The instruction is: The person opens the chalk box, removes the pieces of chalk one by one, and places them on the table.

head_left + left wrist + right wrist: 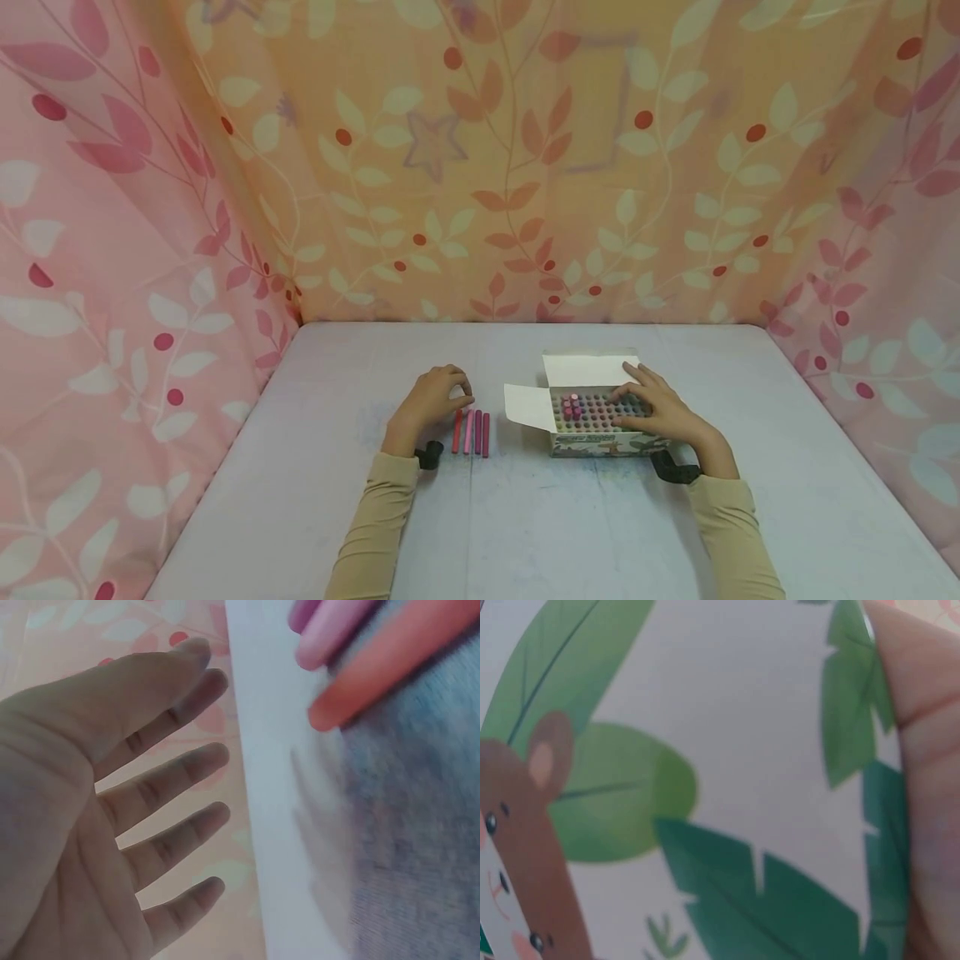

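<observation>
My left hand (433, 396) hovers just beyond a row of several stick crayons (477, 433) in red, pink and magenta-purple shades. In the left wrist view its fingers (169, 784) are spread and hold nothing, with the tip of an orange-red crayon (375, 679) off to the side. My right hand (667, 412) lies over the right part of an opened cardboard box (585, 446), fingers spread above its rows of holes. A few pink and purple crayons (572, 408) stand up at the left of these rows. Up close, the right wrist view shows the box's leaf-and-animal print, the palm beside it.
The box's side flap (527, 406) folds out left, and its white lid (588, 369) stands up behind. All sits on a pale-covered table (555, 533). Patterned curtains (480, 208) enclose the back and both sides.
</observation>
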`<state>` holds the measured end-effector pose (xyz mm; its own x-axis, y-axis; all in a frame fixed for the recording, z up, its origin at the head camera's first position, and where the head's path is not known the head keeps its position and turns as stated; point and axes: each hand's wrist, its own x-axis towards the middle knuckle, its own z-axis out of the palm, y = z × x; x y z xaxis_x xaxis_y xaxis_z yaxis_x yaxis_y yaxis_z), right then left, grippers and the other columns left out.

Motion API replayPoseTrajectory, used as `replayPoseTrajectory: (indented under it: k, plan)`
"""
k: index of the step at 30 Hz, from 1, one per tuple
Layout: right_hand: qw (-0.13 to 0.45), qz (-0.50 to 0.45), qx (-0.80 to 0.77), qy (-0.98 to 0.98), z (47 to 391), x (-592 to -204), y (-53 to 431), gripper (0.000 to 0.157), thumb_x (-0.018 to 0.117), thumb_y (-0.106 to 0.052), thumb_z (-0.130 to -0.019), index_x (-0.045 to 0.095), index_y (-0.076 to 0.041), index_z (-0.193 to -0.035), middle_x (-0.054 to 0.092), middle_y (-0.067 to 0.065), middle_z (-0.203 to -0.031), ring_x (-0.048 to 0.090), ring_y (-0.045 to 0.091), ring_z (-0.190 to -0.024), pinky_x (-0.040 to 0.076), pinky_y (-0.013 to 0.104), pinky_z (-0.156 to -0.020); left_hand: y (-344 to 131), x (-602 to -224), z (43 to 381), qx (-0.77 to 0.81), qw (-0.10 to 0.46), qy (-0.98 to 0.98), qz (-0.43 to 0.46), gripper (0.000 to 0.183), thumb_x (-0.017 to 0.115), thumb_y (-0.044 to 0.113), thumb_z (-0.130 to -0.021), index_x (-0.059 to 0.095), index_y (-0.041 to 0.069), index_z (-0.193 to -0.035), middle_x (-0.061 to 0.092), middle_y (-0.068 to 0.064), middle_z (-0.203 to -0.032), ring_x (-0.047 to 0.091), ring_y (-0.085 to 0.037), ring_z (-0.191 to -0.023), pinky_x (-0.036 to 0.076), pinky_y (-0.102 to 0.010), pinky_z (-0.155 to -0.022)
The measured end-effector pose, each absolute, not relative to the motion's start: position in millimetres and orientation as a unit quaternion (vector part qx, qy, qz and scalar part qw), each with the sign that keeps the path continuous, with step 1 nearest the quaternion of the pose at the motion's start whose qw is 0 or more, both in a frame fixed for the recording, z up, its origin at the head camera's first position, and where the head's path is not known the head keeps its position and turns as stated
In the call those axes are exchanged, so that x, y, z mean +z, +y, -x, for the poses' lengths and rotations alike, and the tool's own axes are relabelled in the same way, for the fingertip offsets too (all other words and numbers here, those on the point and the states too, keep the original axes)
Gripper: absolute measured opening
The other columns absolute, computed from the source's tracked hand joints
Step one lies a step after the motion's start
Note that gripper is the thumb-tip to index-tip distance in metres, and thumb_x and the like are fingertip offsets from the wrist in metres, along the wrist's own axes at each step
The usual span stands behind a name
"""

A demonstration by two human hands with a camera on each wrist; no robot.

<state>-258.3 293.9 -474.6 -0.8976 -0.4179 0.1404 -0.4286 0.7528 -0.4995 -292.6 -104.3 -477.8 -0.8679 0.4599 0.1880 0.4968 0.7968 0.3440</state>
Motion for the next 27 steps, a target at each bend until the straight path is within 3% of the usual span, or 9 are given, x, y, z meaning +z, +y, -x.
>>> replayPoseTrajectory:
  k: [10, 23, 27]
  plan:
    - [0.012, -0.223, 0.264, -0.938, 258.3, -475.5, 294.4, 0.030, 0.069, -0.043, -0.069, 0.057, -0.031, -0.093, 0.019, 0.017, -0.142, 0.008, 0.043, -0.128, 0.010, 0.069, -0.089, -89.0, -463.6, 287.0, -0.185, 0.082, -0.939, 0.278, 0.008, 0.060, 0.033, -0.081, 0.061, 0.026, -0.083, 0.054, 0.001, -0.113, 0.047, -0.023, -0.107, 0.038, -0.044, -0.088]
    - [0.010, -0.217, 0.269, -0.938, 257.4, -476.2, 293.9, 0.030, 0.068, -0.045, -0.069, 0.058, -0.030, -0.093, 0.019, 0.017, -0.142, 0.007, 0.041, -0.129, 0.010, 0.069, -0.089, -67.6, -443.5, 279.8, -0.210, 0.209, -0.908, 0.297, 0.007, 0.062, 0.025, -0.080, 0.061, 0.022, -0.086, 0.055, 0.001, -0.113, 0.050, -0.022, -0.105, 0.041, -0.041, -0.084]
    - [0.011, -0.220, 0.269, -0.938, 257.1, -474.3, 293.1, 0.030, 0.068, -0.045, -0.069, 0.058, -0.029, -0.093, 0.019, 0.017, -0.142, 0.007, 0.042, -0.129, 0.010, 0.069, -0.089, -61.6, -438.2, 277.4, -0.221, 0.225, -0.900, 0.301, 0.007, 0.062, 0.025, -0.080, 0.061, 0.023, -0.087, 0.055, 0.002, -0.115, 0.049, -0.020, -0.107, 0.041, -0.040, -0.085]
